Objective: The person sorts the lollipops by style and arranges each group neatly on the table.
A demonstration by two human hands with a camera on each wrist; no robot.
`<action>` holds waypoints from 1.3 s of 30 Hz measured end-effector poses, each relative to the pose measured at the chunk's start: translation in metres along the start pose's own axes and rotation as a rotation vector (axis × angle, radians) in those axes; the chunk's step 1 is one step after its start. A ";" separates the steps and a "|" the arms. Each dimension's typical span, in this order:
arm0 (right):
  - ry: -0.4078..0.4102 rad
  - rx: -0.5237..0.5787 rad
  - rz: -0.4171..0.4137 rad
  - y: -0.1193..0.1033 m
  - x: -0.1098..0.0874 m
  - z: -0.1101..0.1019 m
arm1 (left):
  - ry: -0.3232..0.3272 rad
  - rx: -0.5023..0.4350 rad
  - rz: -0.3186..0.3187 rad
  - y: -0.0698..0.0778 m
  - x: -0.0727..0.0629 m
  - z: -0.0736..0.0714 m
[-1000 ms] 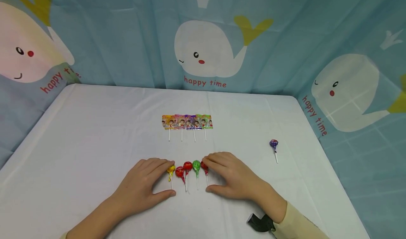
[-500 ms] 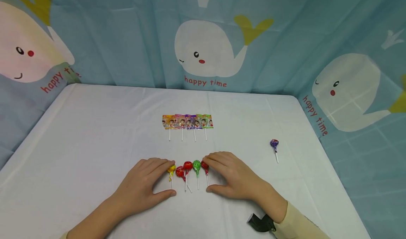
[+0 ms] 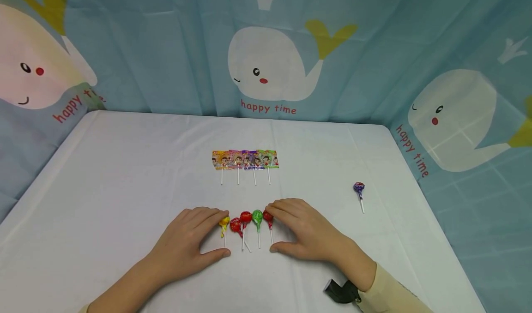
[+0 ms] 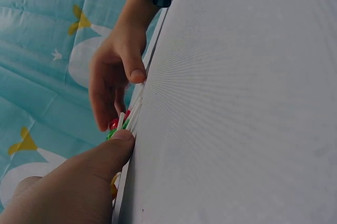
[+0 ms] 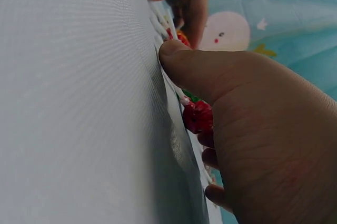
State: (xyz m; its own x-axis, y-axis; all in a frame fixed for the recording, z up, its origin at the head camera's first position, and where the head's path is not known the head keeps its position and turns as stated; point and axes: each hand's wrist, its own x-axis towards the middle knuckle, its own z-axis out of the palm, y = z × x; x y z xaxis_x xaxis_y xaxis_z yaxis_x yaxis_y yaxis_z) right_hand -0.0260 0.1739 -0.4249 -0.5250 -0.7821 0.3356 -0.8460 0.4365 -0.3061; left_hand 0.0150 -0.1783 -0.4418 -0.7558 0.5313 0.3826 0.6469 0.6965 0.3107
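Note:
A row of lollipops lies on the white table between two hands. My left hand [image 3: 187, 239] rests at the left end, its fingertips at a yellow lollipop [image 3: 224, 222] and its thumb spread apart near the stick. At the other end, my right hand [image 3: 307, 232] touches the head of a dark red lollipop [image 3: 269, 222], partly hidden under its fingers. Between them lie a tilted red lollipop [image 3: 235, 225], an upright red lollipop [image 3: 246, 217] whose stick crosses the tilted one's, and a green lollipop [image 3: 257, 216]. The right wrist view shows the dark red lollipop [image 5: 198, 116] beside the palm.
Farther back lie several flat-wrapped lollipops [image 3: 245, 159] side by side, sticks toward me. A purple lollipop [image 3: 359, 189] lies alone on the right. A blue curtain [image 3: 174, 50] with whales stands behind the table [image 3: 124, 179]. A black strap [image 3: 342, 292] is at the right wrist.
The stick of the tilted red lollipop has swung to the right, crossing under the stick beside it. Both hands have stayed nearly still.

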 end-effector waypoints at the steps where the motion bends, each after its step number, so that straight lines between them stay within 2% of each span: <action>1: -0.002 0.001 0.002 0.000 0.000 0.000 | -0.001 0.000 0.000 0.000 0.000 0.000; 8: -0.013 0.005 0.015 0.000 -0.001 0.001 | -0.014 0.000 -0.011 0.001 0.000 -0.001; 19: 0.021 0.018 0.009 -0.001 -0.002 -0.003 | -0.014 0.004 -0.014 0.000 0.000 0.000; 39: 0.041 -0.009 0.051 0.007 -0.008 -0.013 | -0.017 0.004 -0.003 0.000 0.000 -0.001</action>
State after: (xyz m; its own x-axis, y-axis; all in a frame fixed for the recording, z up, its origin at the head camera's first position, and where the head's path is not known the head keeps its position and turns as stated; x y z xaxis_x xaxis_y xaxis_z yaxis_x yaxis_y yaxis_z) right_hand -0.0286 0.1893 -0.4180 -0.5709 -0.7400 0.3557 -0.8186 0.4798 -0.3157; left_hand 0.0150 -0.1784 -0.4412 -0.7591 0.5379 0.3666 0.6445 0.6998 0.3080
